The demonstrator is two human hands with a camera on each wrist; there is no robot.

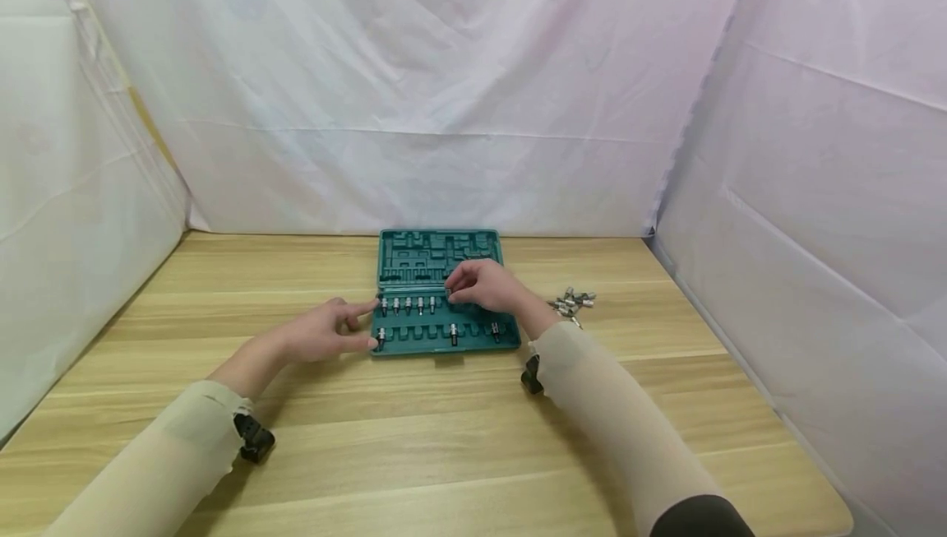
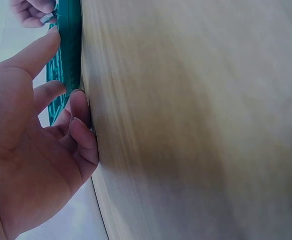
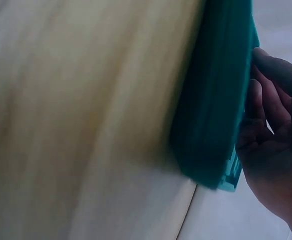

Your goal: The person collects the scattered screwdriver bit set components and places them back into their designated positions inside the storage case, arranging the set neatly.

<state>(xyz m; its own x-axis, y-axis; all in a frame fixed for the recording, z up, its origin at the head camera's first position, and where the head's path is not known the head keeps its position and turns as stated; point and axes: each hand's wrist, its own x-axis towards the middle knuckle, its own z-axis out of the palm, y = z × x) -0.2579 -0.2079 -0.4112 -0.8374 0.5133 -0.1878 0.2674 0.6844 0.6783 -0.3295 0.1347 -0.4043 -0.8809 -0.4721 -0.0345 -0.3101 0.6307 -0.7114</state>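
Left hand [image 1: 321, 333]: thumb and forefinger spread, touching the left edge of the open green case [image 1: 477, 348] on the table [image 1: 414, 438]. Within: 5 upper-row bits [image 1: 408, 304]; 3 lower-row bits [image 1: 454, 334]. Right hand [image 1: 488, 286], apart from the left: pinching 1 small bit [image 1: 448, 293] over the upper row. Far right: loose bits [image 1: 571, 303], heaped.

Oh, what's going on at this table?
A person is handling small metal bit sockets at an open green plastic case. The right hand pinches one bit socket over the upper row, while the left hand touches the case's left edge. Five upper-row sockets and three lower-row sockets show in the case, with several lower slots unfilled. More sockets lie in a loose pile on the wooden table, right of the case.
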